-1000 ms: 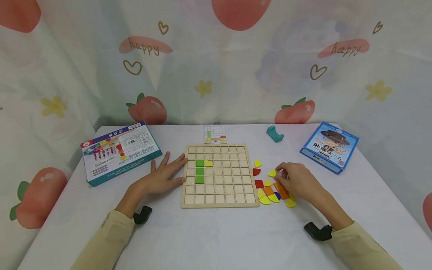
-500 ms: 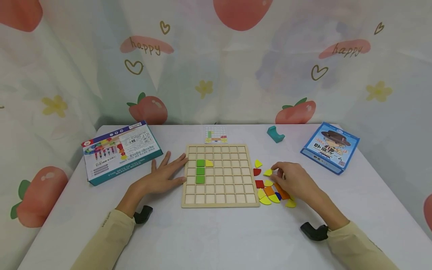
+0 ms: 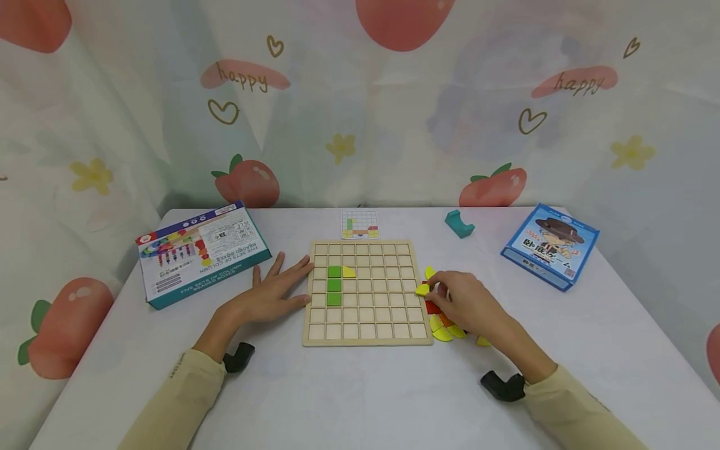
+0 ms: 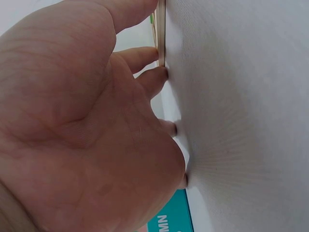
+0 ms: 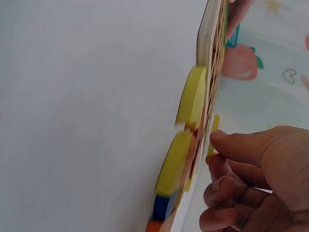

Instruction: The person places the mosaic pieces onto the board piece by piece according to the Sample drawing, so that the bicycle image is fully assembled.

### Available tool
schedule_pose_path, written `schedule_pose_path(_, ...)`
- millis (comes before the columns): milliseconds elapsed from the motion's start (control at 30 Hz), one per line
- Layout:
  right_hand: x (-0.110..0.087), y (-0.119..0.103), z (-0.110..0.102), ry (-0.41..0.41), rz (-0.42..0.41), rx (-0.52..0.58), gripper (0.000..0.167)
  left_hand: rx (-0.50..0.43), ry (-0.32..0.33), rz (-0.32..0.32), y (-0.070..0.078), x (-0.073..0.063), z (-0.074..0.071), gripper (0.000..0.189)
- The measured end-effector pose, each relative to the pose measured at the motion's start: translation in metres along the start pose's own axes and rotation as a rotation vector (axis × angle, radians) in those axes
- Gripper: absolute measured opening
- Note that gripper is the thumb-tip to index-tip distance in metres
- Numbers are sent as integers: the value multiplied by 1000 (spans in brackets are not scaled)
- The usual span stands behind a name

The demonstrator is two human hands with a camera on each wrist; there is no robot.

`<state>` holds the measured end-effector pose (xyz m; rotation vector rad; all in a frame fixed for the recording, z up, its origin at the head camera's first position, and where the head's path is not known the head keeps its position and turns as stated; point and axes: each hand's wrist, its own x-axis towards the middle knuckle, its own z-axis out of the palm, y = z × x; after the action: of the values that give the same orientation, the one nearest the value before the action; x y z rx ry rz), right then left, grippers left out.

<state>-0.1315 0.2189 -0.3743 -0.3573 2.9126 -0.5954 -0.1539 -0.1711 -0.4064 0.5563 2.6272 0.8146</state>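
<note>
A wooden grid board lies mid-table, with a column of green squares and one yellow quarter-circle tile in its cells. My left hand is spread on the table, thumb and fingertips at the board's left edge. Between thumb and forefinger, my right hand pinches another yellow quarter-circle tile over the board's right edge; the right wrist view shows this pinch edge-on. Below that hand lies a pile of loose tiles, partly hidden: yellow quarter-circles, a red square and orange pieces.
A pattern card lies behind the board. At the back right are a teal curved block and a blue game box. A white and teal bead box stands at the left, close to the left hand.
My right hand has moved left from the loose tiles to the board's right edge, carrying the yellow quarter-circle tile. The left hand has stayed in place.
</note>
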Motion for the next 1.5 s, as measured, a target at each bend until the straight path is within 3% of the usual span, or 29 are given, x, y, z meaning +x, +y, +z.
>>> schedule_pose_path(500,14,-40,22,-4,-110,39,28,6,-5,0,0,0,-1,74)
schedule_pose_path(1000,17,-85,40,-67,-114,77,30,7,0,-12,0,0,0,74)
schedule_pose_path(1500,19,-111,55,-73,-257,86,24,19,-8,-21,-1,3,0,74)
